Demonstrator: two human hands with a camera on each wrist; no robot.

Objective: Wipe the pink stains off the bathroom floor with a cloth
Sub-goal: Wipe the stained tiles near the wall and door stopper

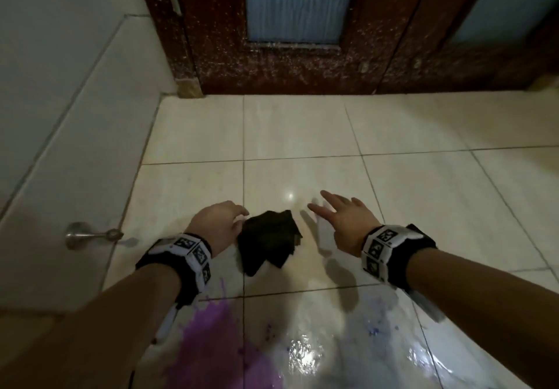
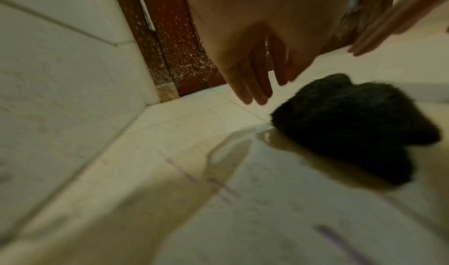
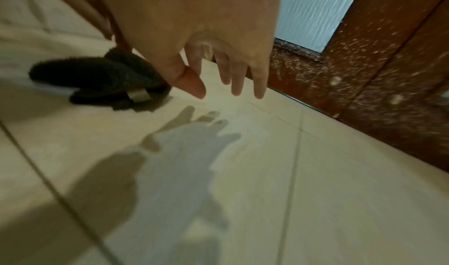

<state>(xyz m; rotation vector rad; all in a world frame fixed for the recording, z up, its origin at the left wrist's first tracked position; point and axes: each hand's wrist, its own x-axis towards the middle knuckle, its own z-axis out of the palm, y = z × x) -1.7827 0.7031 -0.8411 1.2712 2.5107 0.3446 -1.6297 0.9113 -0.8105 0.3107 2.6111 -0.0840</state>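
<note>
The dark cloth (image 1: 269,241) lies on the floor (image 1: 302,134) between both hands, nearer the left hand (image 1: 216,225); the right hand (image 1: 344,222) hovers beside. Both have loose fingers and hold nothing.

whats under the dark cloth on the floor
The dark cloth lies crumpled on the pale tile floor, with a wet film at its near edge. The pink stain sits nearer the person, apart from it. The tile directly beneath is covered.

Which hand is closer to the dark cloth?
The left hand: its fingers reach right beside the dark cloth, though not gripping it. The right hand hovers farther off, fingers spread over bare floor.
</note>
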